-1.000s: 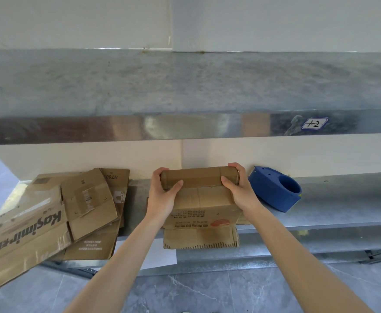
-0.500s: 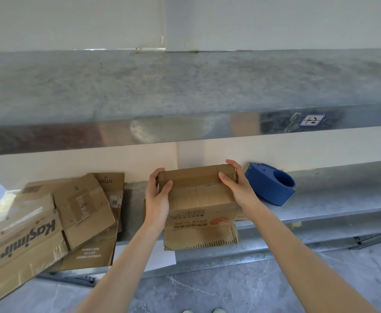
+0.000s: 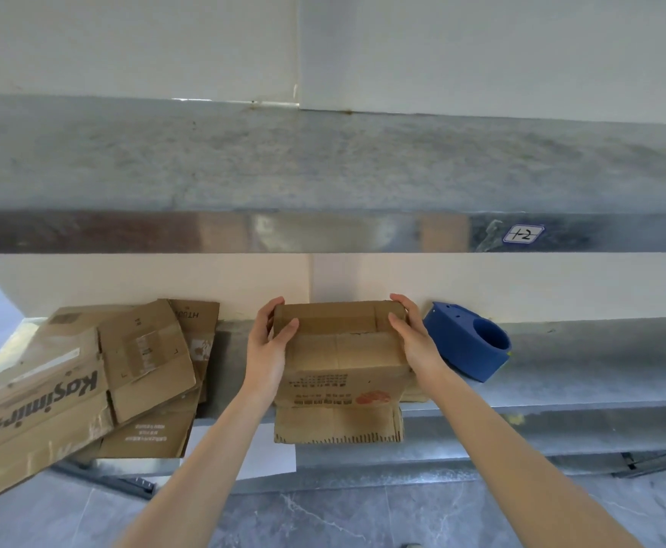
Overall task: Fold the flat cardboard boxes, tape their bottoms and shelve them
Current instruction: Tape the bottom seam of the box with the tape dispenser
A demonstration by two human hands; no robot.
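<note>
A small brown cardboard box (image 3: 341,361) with red print stands on the lower metal shelf (image 3: 580,373), its loose front flaps hanging over the shelf edge. My left hand (image 3: 270,350) grips its left side, thumb on the top face. My right hand (image 3: 412,342) grips its right side, fingers curled over the far top corner. A blue tape dispenser (image 3: 467,344) lies on the shelf just right of my right hand. A pile of flat cardboard boxes (image 3: 86,373) lies at the left, overhanging the shelf.
An upper metal shelf (image 3: 323,168) spans the whole view above the box, with a small label (image 3: 523,234) on its front lip. A white sheet (image 3: 268,460) hangs below the lower shelf. Grey tiled floor (image 3: 363,516) lies underneath.
The far top flap of the box, rolled up a second ago, now lies folded down along the top. Both hands have stayed on the sides of the box.
</note>
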